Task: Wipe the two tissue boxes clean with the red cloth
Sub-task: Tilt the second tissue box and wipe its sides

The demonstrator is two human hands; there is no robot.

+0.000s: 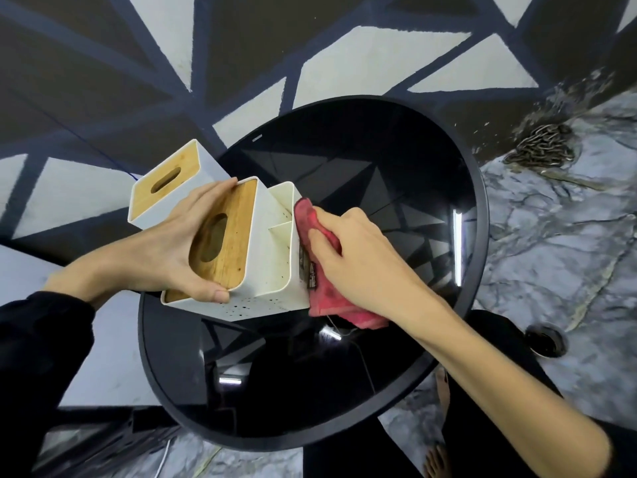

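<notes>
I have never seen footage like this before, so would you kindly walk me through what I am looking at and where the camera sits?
There is no machine here: a person works with two bare hands, and the single picture comes from a wide-angle camera worn on the head, looking down, which bends the edges.

The round black table has a glossy top that mirrors the patterned wall. The left hand grips a white tissue box with a wooden lid and side compartments, tilted so that its near end seems lifted off the top. The right hand holds the red cloth and presses it against that box's right side. A second tissue box, also wood-topped, is at the table's far left edge, untouched. On the marbled floor beyond lies a chain.
</notes>
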